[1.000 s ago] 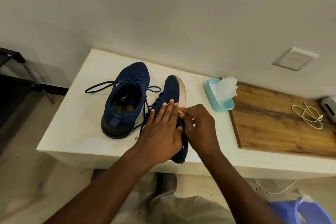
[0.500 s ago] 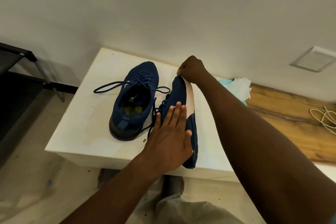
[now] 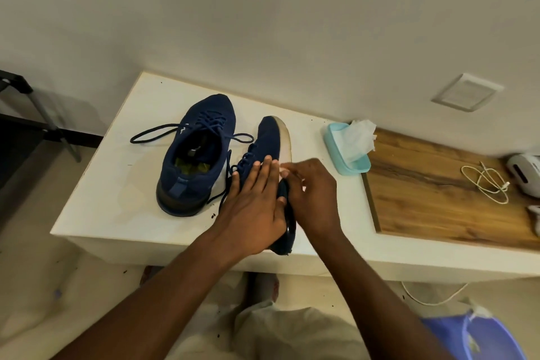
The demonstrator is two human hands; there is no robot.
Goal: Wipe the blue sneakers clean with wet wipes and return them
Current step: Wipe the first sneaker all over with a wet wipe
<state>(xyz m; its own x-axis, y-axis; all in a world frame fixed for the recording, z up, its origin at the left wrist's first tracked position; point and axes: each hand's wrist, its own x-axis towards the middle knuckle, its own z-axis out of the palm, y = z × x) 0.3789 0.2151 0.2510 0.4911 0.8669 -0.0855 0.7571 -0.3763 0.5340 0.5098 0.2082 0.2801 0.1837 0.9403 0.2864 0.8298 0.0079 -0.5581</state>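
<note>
Wiping the tipped sneaker's (image 3: 267,137) pale sole (image 3: 285,140): left fingers (image 3: 264,175) press flat on it, right fingers (image 3: 304,168) pinch a wipe (image 3: 284,170); next, I rub toward the far toe.

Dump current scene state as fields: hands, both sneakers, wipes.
left hand: flat on the tipped sneaker
right hand: pinches a small wipe at its pale sole edge
tipped sneaker: on its side on the white table
other sneaker: upright beside it, untouched, laces loose
wipe tub: teal, right of the sneakers, sheet sticking out
</note>
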